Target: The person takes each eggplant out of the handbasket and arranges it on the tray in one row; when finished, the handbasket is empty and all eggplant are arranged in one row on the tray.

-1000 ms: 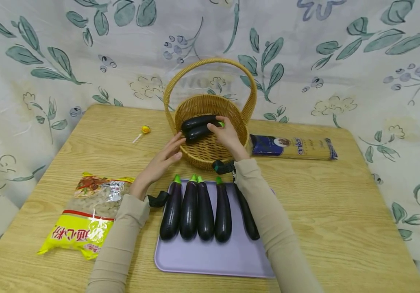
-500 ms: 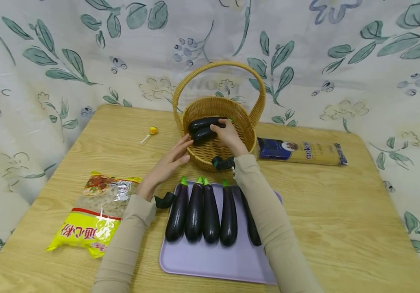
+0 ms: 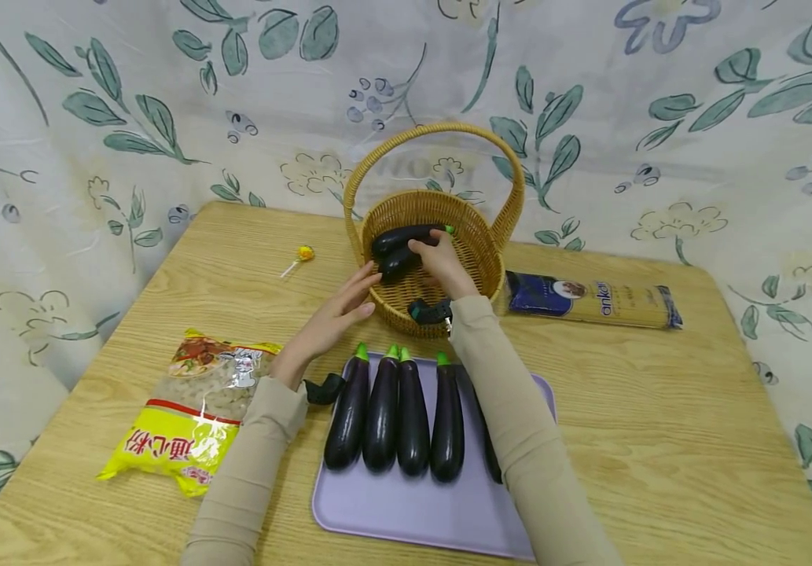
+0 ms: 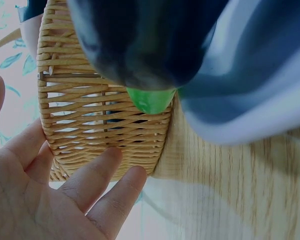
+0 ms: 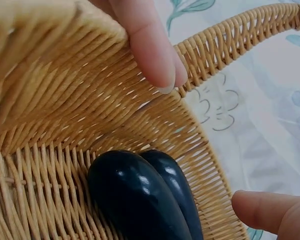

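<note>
Two dark glossy eggplants lie in a wicker basket (image 3: 485, 236). My right hand (image 3: 448, 266) reaches in over its front rim and holds the nearer eggplant (image 3: 397, 261), covering its stem end. Just behind rests the other eggplant (image 3: 400, 238), its green stem showing. My left hand (image 3: 328, 321) has its fingers extended, with the tips at the basket's left front rim. In the left wrist view, fingers (image 4: 107, 162) lie against the woven wall. The right wrist view shows both eggplants' rounded ends (image 5: 135, 185) inside the basket.
A lilac tray (image 3: 406, 519) in front bears several eggplants (image 3: 413, 428), one partly under the right sleeve. Left is a pasta bag (image 3: 186, 417); a lollipop (image 3: 304, 253) lies behind it. A spaghetti packet (image 3: 593, 300) lies to the right of the basket. A floral curtain hangs behind.
The head view has shifted, so everything sits slightly further right. My right hand has moved a little left within the basket, and the nearer eggplant is angled slightly more. My left hand stays at the rim.
</note>
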`<state>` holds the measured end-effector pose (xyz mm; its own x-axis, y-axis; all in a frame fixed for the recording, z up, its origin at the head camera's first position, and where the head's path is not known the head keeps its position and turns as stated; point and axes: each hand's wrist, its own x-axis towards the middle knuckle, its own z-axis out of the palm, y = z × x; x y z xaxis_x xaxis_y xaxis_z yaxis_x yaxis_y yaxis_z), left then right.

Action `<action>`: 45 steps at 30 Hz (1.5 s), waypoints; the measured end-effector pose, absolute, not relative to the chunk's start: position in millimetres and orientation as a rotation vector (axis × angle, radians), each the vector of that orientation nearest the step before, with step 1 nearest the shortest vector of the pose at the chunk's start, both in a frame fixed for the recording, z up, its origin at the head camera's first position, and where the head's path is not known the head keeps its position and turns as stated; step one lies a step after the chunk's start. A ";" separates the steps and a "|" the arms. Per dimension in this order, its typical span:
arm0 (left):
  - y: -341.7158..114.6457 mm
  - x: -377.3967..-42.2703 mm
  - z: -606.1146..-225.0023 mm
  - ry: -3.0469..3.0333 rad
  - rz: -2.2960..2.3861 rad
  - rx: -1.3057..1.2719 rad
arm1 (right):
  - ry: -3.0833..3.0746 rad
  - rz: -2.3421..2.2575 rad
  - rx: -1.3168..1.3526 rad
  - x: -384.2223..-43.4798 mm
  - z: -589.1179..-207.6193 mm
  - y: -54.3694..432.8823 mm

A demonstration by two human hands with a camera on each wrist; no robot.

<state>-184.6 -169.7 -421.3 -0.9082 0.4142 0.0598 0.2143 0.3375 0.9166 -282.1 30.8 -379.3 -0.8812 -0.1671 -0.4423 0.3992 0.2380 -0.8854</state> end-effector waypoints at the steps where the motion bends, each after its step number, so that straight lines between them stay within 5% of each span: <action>1: -169.5 -184.7 -421.3 2.412 1.611 0.573 | 2.054 -1.696 0.221 -283.1 -379.2 30.4; 19: -168.3 -185.7 -418.1 2.412 1.615 0.575 | 1.799 -1.925 0.495 -305.2 -387.1 25.0; 35: -165.9 -184.6 -418.7 2.381 1.616 0.562 | 1.890 -1.748 0.154 -305.9 -396.0 9.2; 45: -166.1 -184.6 -420.4 2.404 1.617 0.555 | 1.809 -1.999 0.204 -304.5 -383.4 20.2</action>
